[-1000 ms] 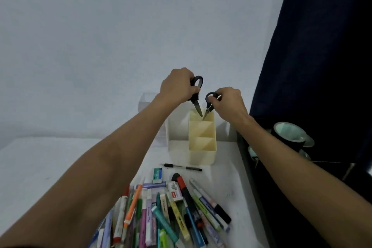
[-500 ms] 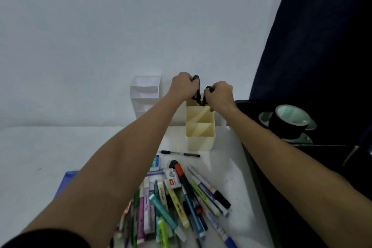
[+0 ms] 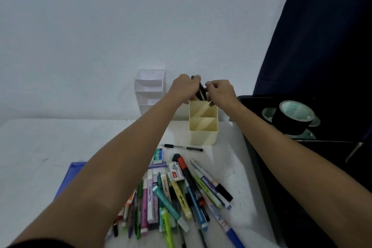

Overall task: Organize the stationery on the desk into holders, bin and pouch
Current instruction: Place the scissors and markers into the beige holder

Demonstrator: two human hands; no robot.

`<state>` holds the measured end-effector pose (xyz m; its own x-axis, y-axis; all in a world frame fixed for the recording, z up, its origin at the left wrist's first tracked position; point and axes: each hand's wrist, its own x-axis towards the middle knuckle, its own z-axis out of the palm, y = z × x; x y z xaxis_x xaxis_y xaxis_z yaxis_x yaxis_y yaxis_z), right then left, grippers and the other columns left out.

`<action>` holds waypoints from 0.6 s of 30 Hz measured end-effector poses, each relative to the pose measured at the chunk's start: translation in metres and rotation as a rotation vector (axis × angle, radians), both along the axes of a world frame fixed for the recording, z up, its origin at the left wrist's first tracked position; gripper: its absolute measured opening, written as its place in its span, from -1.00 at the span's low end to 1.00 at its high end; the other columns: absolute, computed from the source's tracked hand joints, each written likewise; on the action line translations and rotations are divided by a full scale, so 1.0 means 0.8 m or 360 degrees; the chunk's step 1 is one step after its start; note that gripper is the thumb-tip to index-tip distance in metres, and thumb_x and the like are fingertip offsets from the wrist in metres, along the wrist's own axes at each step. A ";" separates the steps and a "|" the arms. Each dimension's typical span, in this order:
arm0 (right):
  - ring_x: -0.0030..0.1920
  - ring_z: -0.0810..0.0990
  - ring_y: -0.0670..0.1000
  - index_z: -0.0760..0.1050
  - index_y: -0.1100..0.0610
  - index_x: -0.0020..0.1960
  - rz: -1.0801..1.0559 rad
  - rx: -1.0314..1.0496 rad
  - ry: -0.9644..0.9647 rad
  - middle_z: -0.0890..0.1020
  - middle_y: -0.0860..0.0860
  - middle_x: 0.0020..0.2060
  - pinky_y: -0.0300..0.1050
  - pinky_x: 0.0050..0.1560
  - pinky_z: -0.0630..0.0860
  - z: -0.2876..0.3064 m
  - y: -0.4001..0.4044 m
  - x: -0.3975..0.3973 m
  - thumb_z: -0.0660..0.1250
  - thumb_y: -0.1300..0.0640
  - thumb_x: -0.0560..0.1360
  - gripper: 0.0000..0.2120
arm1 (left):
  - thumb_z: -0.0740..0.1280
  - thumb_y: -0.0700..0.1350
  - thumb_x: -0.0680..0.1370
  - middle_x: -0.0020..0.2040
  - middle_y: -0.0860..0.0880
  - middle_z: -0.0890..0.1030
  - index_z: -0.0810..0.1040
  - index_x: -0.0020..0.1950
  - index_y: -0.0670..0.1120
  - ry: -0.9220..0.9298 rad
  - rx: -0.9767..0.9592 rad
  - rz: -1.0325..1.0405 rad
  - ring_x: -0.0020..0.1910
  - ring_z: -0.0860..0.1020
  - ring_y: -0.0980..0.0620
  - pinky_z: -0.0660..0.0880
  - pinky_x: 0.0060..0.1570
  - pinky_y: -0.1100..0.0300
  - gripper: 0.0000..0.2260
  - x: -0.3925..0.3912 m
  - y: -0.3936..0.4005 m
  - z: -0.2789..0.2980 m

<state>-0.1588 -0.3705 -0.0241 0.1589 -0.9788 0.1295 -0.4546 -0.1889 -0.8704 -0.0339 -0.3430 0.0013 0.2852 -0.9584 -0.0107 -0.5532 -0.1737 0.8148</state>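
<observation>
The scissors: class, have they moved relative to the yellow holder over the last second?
Yes. The scissors, held by both hands, came down into the yellow holder's back compartment.

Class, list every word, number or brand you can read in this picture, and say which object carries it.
"10": on the small green and white box near the black pen.
"Artline": on the blue and white marker at the near right of the pile.
Red label on the small white box: too blurred to read.
Print on the yellow highlighter, the other pens and the tape roll: too small to read.
</observation>
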 end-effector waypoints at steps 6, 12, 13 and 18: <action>-0.39 0.51 0.19 0.54 0.41 -0.10 0.0049 -0.0277 0.0185 0.62 0.34 -0.20 0.04 -0.33 0.55 -0.009 0.035 -0.015 0.17 0.10 0.57 -0.63 | 0.20 0.02 0.56 -0.32 -0.15 0.61 0.47 -0.27 -0.18 -0.0234 0.0019 0.0024 -0.27 0.67 -0.17 0.60 -0.23 0.07 -0.68 0.006 0.049 0.005; -0.28 0.57 -0.02 0.62 0.22 0.02 0.0368 -0.0162 0.0455 0.68 0.10 -0.07 -0.11 -0.23 0.49 -0.018 0.096 -0.039 0.24 0.08 0.58 -0.75 | 0.29 -0.03 0.52 0.03 -0.11 0.65 0.57 0.10 -0.05 -0.0479 0.0041 -0.0110 -0.12 0.63 -0.05 0.61 -0.06 0.03 -0.79 0.022 0.106 -0.021; -0.22 0.55 -0.08 0.61 0.18 0.10 0.0483 -0.0097 0.0605 0.66 0.04 0.02 -0.19 -0.16 0.46 -0.020 0.106 -0.044 0.26 0.08 0.57 -0.76 | 0.31 -0.03 0.52 0.08 -0.08 0.63 0.56 0.19 -0.06 -0.0495 0.0088 -0.0155 -0.08 0.62 -0.02 0.58 -0.07 0.10 -0.73 0.024 0.119 -0.030; -0.19 0.66 -0.01 0.55 0.11 0.19 0.0807 0.0367 0.1328 0.65 0.05 0.02 -0.13 -0.21 0.62 -0.051 0.142 -0.071 0.36 -0.03 0.50 -0.67 | 0.35 -0.04 0.52 0.05 -0.06 0.65 0.58 0.20 -0.06 -0.0594 0.0396 -0.0382 -0.14 0.56 0.07 0.44 -0.12 0.28 -0.73 0.017 0.182 -0.087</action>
<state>-0.2160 -0.2572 -0.0647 0.5176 -0.7573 -0.3983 -0.8489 -0.3964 -0.3496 -0.0205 -0.1978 -0.0686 0.0848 -0.9788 -0.1863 -0.8468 -0.1694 0.5043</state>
